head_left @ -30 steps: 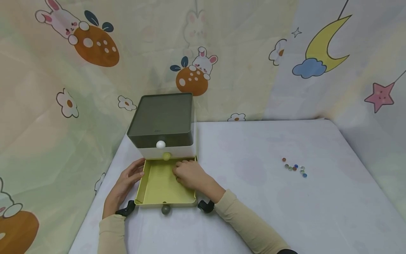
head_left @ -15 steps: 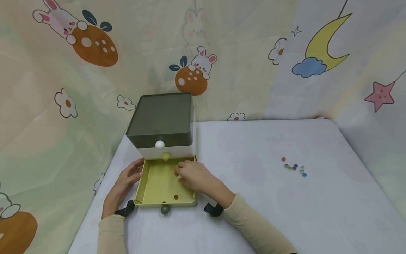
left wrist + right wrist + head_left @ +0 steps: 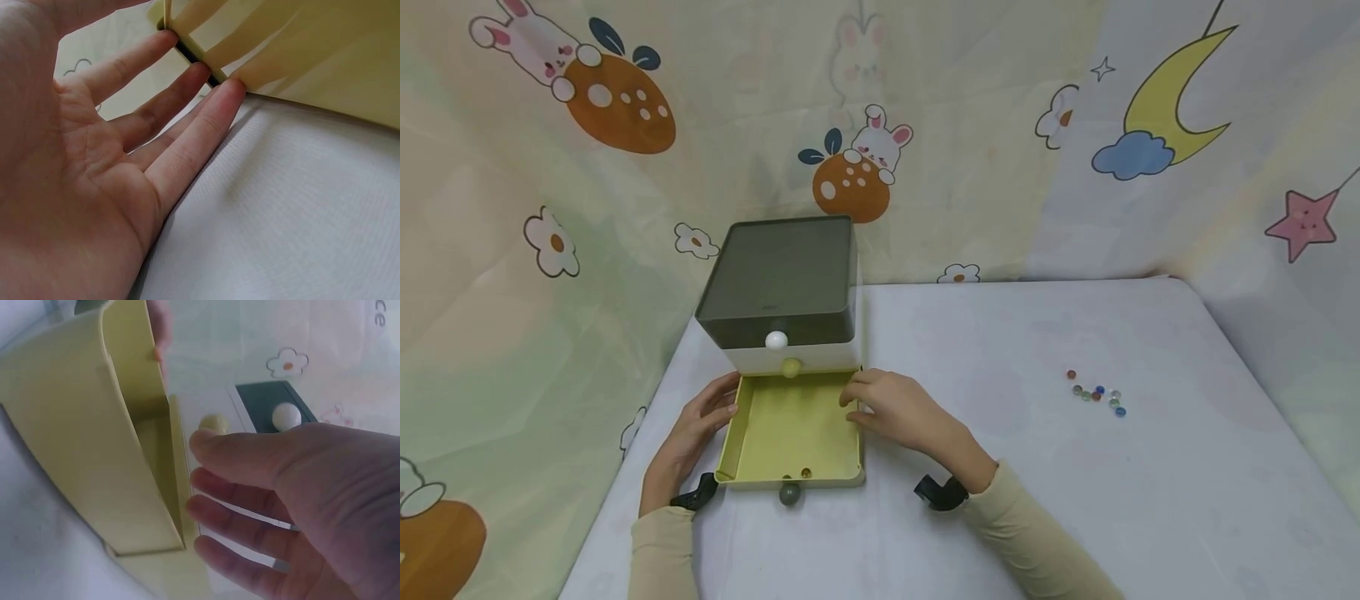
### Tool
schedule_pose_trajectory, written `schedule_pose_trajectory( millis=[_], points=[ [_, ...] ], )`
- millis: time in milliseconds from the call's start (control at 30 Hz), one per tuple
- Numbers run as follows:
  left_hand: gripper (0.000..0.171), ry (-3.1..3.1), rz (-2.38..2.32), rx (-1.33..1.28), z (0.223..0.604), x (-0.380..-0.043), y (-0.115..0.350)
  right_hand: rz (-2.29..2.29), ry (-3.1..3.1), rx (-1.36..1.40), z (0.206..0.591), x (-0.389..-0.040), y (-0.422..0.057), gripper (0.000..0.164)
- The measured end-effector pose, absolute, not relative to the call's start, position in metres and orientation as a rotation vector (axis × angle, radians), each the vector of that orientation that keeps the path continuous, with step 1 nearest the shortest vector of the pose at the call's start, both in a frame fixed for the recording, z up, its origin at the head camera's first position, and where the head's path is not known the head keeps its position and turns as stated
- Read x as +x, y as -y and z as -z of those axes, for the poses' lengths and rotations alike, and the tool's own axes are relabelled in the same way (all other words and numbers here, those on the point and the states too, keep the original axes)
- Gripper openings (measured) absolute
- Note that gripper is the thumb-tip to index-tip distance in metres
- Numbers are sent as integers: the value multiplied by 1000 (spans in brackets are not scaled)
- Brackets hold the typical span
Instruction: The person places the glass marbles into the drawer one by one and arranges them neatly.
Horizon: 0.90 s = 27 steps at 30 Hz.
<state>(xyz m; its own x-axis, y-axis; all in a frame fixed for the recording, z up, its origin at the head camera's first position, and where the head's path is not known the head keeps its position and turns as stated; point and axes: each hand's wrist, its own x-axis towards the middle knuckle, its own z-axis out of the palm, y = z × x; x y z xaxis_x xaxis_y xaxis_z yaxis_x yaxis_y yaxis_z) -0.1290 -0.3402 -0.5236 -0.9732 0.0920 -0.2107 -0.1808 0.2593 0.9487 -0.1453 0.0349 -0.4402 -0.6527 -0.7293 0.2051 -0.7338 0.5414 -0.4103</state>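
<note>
A yellow-green drawer [image 3: 782,425] stands pulled out from the bottom of a small drawer cabinet [image 3: 778,271]. One amber marble [image 3: 806,472] lies inside, close to the drawer's front wall. My left hand [image 3: 694,429] is at the drawer's left side; in the left wrist view its straight fingertips [image 3: 228,94] touch the drawer wall near the cabinet. Over the right wall hovers my right hand [image 3: 906,410], its fingers loosely bent and apart. Nothing shows between the right thumb and fingers [image 3: 228,522] in the right wrist view.
Several glass marbles, among them a blue marble [image 3: 1120,412] and a reddish marble [image 3: 1071,374], lie on the white tabletop [image 3: 1000,492] to the right. A grey knob [image 3: 789,495] sticks out from the drawer front. A patterned cloth [image 3: 970,150] hangs behind.
My right hand has let go of the amber marble and moved right, from inside the drawer to its right wall. The marble has rolled to the drawer's front. My left hand stays put.
</note>
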Motion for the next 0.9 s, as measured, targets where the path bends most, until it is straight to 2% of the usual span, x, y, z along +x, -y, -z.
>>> schedule_pose_trajectory(
  millis=[567, 900],
  points=[
    [66, -2309, -1799, -81, 524, -130, 343, -1526, 2683, 1331, 442, -163, -114, 23],
    [65, -2313, -1812, -55, 529, -129, 343, -1698, 2639, 1149, 450, -155, -169, 20]
  ],
)
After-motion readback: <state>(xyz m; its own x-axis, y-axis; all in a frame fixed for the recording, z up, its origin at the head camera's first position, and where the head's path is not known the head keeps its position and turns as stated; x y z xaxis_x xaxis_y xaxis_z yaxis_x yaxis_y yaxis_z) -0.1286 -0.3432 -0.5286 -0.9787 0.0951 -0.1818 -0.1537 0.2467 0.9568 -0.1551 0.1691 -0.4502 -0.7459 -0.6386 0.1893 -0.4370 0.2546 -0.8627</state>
